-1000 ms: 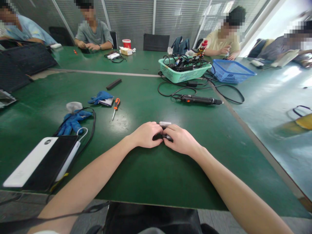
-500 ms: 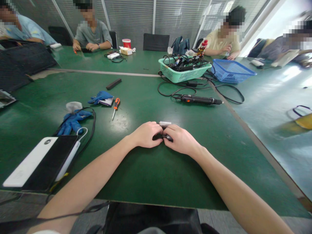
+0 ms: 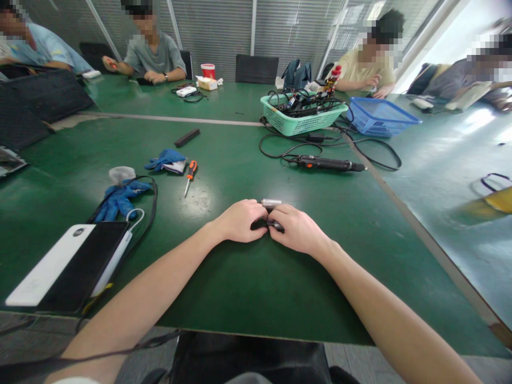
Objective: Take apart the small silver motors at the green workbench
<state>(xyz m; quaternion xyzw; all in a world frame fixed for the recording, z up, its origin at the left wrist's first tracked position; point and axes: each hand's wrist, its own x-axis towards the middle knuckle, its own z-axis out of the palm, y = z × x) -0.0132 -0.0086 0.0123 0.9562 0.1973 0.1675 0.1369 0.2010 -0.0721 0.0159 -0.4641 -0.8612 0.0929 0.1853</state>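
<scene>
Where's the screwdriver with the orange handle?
In the head view, the screwdriver lies on the green table, ahead and left of the left hand, just right of a blue glove.

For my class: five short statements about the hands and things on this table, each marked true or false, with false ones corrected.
1. The bare right hand holds a small dark shiny piece. True.
2. The bare left hand touches the orange-and-black-handled screwdriver. False: the left hand is close beside the right.
3. A short silver metal cylinder shows just beyond the hands. True.
4. The black cylindrical power screwdriver lies inside the mint-green perforated plastic basket. False: it lies on the green tabletop.
5. The blue perforated plastic basket is right of the mint-green one. True.
</scene>
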